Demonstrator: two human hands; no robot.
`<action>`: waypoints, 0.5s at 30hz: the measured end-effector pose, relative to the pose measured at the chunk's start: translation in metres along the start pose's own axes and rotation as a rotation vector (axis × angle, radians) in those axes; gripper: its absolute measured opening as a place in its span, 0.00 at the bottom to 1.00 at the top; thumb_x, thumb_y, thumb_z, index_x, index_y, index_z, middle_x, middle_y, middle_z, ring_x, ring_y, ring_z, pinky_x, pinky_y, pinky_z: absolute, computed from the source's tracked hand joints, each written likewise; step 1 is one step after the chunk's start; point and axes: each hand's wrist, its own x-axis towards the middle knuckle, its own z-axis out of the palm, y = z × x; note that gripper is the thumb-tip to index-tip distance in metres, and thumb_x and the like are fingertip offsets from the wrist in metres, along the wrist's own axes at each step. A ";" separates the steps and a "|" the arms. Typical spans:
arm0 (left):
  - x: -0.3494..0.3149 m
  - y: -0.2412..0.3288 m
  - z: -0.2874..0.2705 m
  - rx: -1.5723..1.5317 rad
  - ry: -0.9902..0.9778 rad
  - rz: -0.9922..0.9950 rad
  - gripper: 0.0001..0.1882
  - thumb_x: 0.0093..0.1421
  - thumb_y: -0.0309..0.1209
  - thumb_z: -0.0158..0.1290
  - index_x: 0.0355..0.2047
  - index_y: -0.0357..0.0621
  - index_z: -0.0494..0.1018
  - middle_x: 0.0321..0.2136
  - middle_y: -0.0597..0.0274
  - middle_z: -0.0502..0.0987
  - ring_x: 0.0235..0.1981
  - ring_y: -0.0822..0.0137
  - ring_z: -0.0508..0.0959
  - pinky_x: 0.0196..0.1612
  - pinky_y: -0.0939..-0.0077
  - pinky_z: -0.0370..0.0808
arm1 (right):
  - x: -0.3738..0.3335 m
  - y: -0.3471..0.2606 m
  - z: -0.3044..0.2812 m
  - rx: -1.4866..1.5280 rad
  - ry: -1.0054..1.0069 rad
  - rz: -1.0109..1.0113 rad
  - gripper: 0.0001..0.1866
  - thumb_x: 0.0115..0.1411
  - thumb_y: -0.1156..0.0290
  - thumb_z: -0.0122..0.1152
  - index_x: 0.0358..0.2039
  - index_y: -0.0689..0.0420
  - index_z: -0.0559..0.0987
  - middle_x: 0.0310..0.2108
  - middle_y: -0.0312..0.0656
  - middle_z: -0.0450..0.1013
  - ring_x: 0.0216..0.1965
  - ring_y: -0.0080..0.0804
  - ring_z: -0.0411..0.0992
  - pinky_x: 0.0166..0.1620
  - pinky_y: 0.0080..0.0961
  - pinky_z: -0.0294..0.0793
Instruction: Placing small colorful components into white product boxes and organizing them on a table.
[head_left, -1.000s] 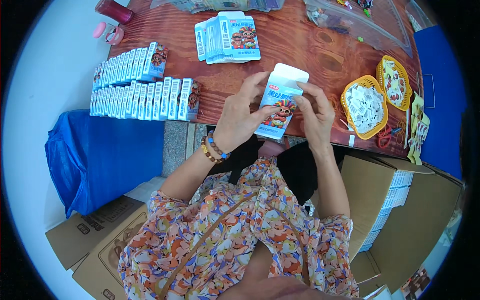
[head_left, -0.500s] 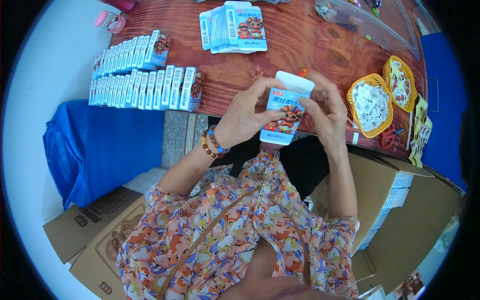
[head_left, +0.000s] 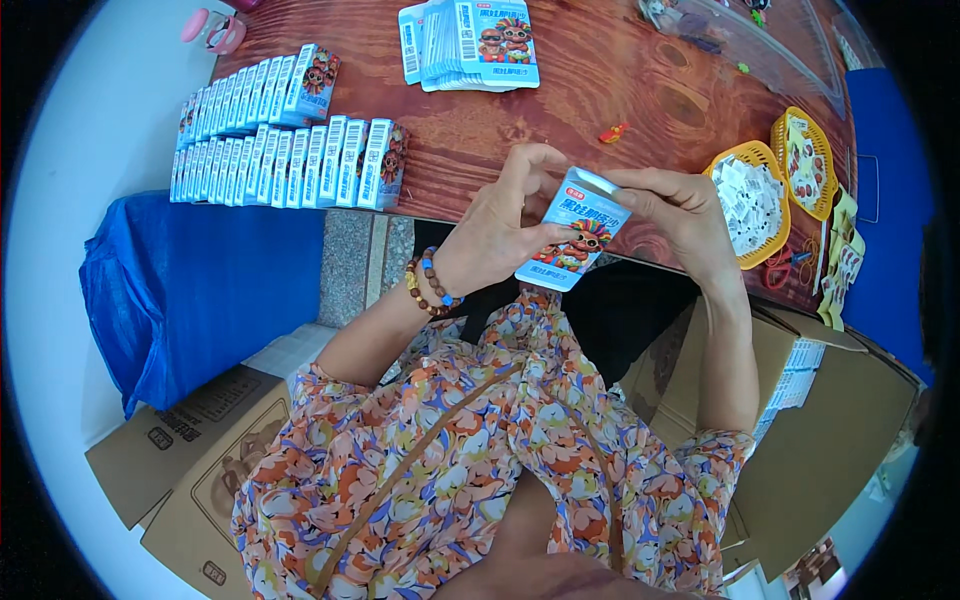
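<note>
Carton (head_left: 583,240) tilted at the near edge of the table (head_left: 670,95), my left hand (head_left: 492,235) clamped on it, my right hand (head_left: 690,220) at its top corner, pinching or not I can't tell, and pushing too hard there could crease it.
</note>
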 end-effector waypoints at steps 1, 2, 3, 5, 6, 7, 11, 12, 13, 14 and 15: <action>0.000 0.000 0.000 -0.001 0.000 -0.003 0.32 0.57 0.22 0.61 0.57 0.42 0.55 0.44 0.51 0.76 0.46 0.63 0.80 0.45 0.66 0.80 | 0.000 0.000 0.000 0.002 0.000 0.003 0.14 0.63 0.79 0.60 0.49 0.63 0.81 0.42 0.41 0.81 0.42 0.22 0.78 0.48 0.20 0.77; 0.001 0.002 0.000 -0.017 -0.012 -0.035 0.33 0.57 0.22 0.62 0.58 0.42 0.55 0.44 0.51 0.76 0.46 0.62 0.80 0.45 0.65 0.80 | 0.001 0.000 0.001 -0.049 0.012 0.002 0.13 0.63 0.79 0.60 0.48 0.64 0.82 0.42 0.41 0.82 0.42 0.22 0.78 0.47 0.20 0.78; 0.000 0.003 -0.001 -0.031 -0.022 -0.069 0.34 0.56 0.21 0.62 0.58 0.42 0.54 0.45 0.51 0.76 0.46 0.62 0.80 0.45 0.65 0.80 | 0.001 -0.001 0.003 -0.097 0.023 0.001 0.13 0.62 0.80 0.60 0.47 0.64 0.82 0.41 0.41 0.82 0.41 0.22 0.78 0.47 0.20 0.78; 0.001 0.002 -0.002 0.015 -0.013 -0.049 0.35 0.56 0.22 0.63 0.58 0.42 0.55 0.44 0.50 0.77 0.46 0.62 0.81 0.45 0.65 0.80 | 0.001 -0.005 0.005 -0.156 0.028 0.007 0.13 0.62 0.81 0.60 0.47 0.64 0.82 0.42 0.41 0.82 0.41 0.22 0.78 0.47 0.20 0.78; 0.003 0.002 -0.001 0.059 -0.008 -0.024 0.35 0.55 0.23 0.64 0.58 0.42 0.55 0.44 0.50 0.77 0.45 0.61 0.81 0.45 0.65 0.79 | 0.000 -0.006 0.005 -0.220 0.037 0.011 0.13 0.63 0.81 0.59 0.48 0.64 0.82 0.42 0.41 0.82 0.41 0.21 0.78 0.47 0.20 0.78; 0.003 0.003 -0.001 0.058 -0.010 -0.028 0.35 0.55 0.23 0.64 0.58 0.42 0.55 0.44 0.50 0.77 0.45 0.61 0.81 0.45 0.65 0.79 | 0.000 -0.007 0.007 -0.218 0.037 0.015 0.13 0.63 0.81 0.59 0.48 0.64 0.82 0.42 0.41 0.82 0.41 0.21 0.78 0.47 0.20 0.78; 0.004 0.003 0.000 0.125 0.003 -0.100 0.38 0.54 0.24 0.65 0.60 0.44 0.55 0.41 0.51 0.78 0.42 0.61 0.82 0.44 0.65 0.79 | -0.004 -0.011 0.011 -0.453 0.046 -0.099 0.13 0.62 0.81 0.59 0.48 0.64 0.81 0.43 0.45 0.82 0.43 0.28 0.80 0.48 0.23 0.78; 0.003 0.001 0.001 0.153 0.001 -0.094 0.39 0.54 0.24 0.65 0.62 0.45 0.55 0.41 0.51 0.79 0.41 0.61 0.82 0.44 0.65 0.79 | -0.004 -0.012 0.011 -0.556 0.031 -0.156 0.13 0.62 0.81 0.59 0.48 0.65 0.81 0.44 0.47 0.81 0.45 0.31 0.80 0.49 0.24 0.78; 0.003 -0.002 0.002 0.152 0.000 -0.095 0.39 0.54 0.24 0.65 0.62 0.45 0.55 0.41 0.51 0.79 0.41 0.61 0.82 0.44 0.65 0.79 | -0.005 -0.012 0.011 -0.556 0.031 -0.155 0.13 0.62 0.81 0.59 0.48 0.65 0.81 0.44 0.47 0.81 0.45 0.31 0.80 0.49 0.24 0.78; 0.003 -0.004 0.004 0.063 0.029 -0.084 0.38 0.54 0.24 0.64 0.62 0.46 0.57 0.41 0.51 0.79 0.42 0.62 0.82 0.44 0.65 0.79 | -0.005 -0.011 0.011 -0.636 0.020 -0.244 0.15 0.62 0.81 0.58 0.49 0.65 0.80 0.47 0.49 0.80 0.47 0.32 0.79 0.50 0.25 0.78; 0.004 -0.006 0.005 -0.024 0.060 -0.070 0.38 0.54 0.24 0.64 0.63 0.46 0.59 0.42 0.52 0.79 0.42 0.63 0.82 0.44 0.66 0.79 | -0.005 -0.011 0.011 -0.715 0.007 -0.338 0.16 0.62 0.82 0.58 0.51 0.65 0.79 0.49 0.51 0.79 0.50 0.34 0.79 0.51 0.26 0.77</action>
